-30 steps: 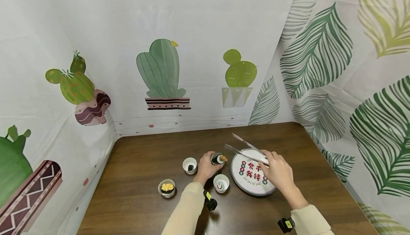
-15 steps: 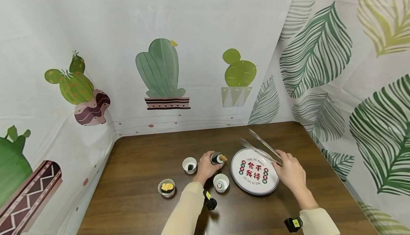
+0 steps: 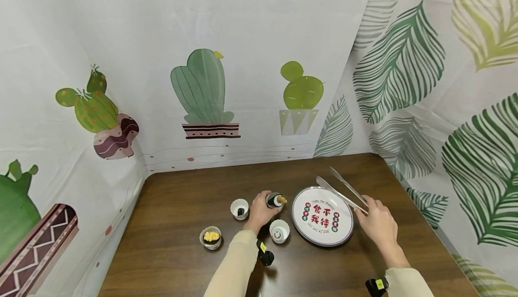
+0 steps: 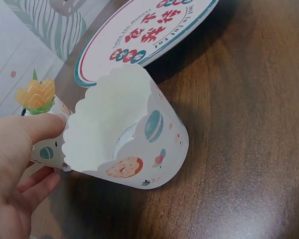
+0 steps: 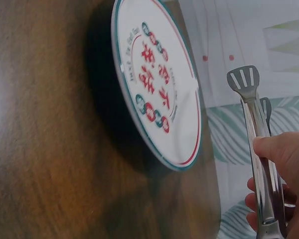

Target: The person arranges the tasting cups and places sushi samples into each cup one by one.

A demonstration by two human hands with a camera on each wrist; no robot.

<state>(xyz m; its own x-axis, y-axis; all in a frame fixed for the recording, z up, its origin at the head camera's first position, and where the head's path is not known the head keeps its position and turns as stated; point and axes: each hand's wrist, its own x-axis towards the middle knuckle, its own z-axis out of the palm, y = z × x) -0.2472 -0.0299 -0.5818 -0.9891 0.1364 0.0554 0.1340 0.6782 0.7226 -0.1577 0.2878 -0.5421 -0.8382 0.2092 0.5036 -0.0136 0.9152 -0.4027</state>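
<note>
In the head view my left hand (image 3: 260,212) holds a white paper cup (image 3: 269,201) by its side. Inside that cup is a dark-wrapped sushi piece (image 3: 276,201) with an orange top, seen as petal-like with a green leaf in the left wrist view. Beside it, nearer me, stands another paper cup (image 4: 164,134) with a small round piece at its bottom. Farther right, my right hand (image 3: 379,224) grips metal tongs (image 3: 341,197) with slotted ends, their arms apart and nothing between them. They reach over the far right rim of a round white plate (image 3: 322,234) with red lettering.
To the left stand two more paper cups: one (image 3: 234,210) with a small black-wrapped roll, one (image 3: 216,246) with a yellow-topped piece. The wooden table (image 3: 174,207) ends at a cloth wall (image 3: 259,86) printed with cacti and leaves.
My right hand has moved right with the tongs, from over the plate to beside its right rim. The left hand and its cup have stayed in place.
</note>
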